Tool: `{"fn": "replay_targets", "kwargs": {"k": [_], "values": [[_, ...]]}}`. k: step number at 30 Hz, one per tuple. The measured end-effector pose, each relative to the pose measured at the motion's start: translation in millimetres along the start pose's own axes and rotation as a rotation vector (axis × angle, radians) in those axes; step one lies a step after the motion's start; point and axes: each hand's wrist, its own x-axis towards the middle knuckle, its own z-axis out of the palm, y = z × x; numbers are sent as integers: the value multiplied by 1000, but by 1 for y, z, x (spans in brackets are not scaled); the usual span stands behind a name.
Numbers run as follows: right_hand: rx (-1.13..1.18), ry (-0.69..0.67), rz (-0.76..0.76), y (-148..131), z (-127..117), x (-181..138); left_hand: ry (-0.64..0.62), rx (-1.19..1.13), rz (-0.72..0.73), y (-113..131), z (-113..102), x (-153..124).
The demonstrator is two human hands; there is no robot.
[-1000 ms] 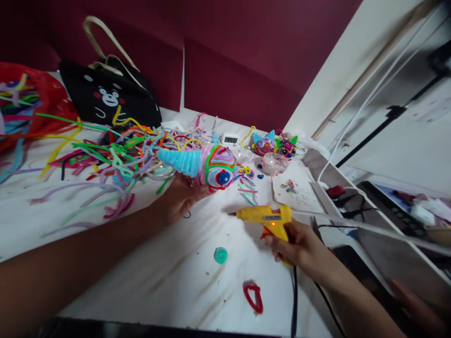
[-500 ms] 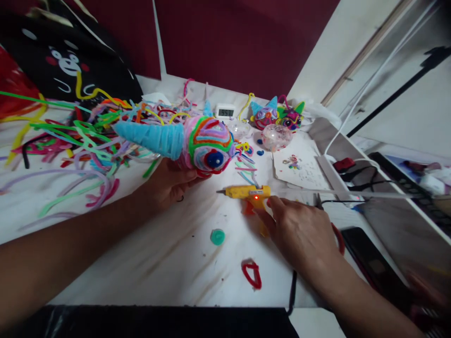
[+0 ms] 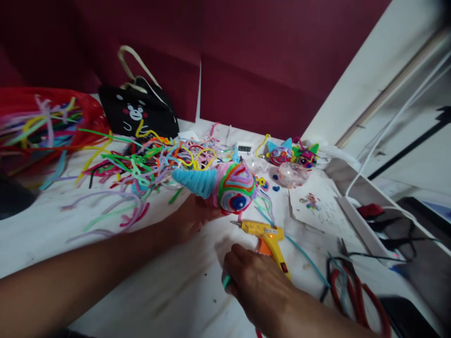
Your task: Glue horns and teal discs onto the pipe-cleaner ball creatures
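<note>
Two hands [image 3: 253, 274]; one glue gun [image 3: 260, 228]

Maroon backdrop [image 3: 264, 61] with narrow pale gap [image 3: 199, 89], behind white tabletop [image 3: 176, 300]; whitish wall [image 3: 352, 94] right; dim light.

left hand [image 3: 192, 219]: just left of glue gun [image 3: 262, 229] nozzle, fingers closed in grip, partly hidden. left forearm [image 3: 105, 265]: extended, left of glue gun. right hand [image 3: 252, 270]: near side of glue gun, back upward, fingers curled into pinch. right forearm [image 3: 306, 312]: on near side of glue gun.
</note>
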Motion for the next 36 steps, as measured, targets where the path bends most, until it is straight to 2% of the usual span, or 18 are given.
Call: {"fn": "replay_targets", "kwargs": {"k": [4, 8, 11, 13, 20, 28, 33, 36], "values": [[233, 84, -42, 9, -5, -9, 7, -4, 1, -3, -3, -2], [429, 456, -180, 14, -41, -26, -35, 43, -34, -2, -1, -5], [465, 635, -221, 14, -71, -35, -50, 30, -40, 0, 3, -7], [503, 700, -199, 13, -82, -39, -41, 12, -36, 1, 5, -7], [389, 804, -186, 18, -86, -44, -115, -32, 10, 0, 7, -5], [343, 820, -210, 14, -82, -39, -185, -38, 47, -1, 3, -6], [321, 867, -183, 4, -61, -29, -77, -42, -1, 2, 8, -8], [302, 858, -229, -4, -53, -18, -13, -44, 14, 2, 11, -8]]}}
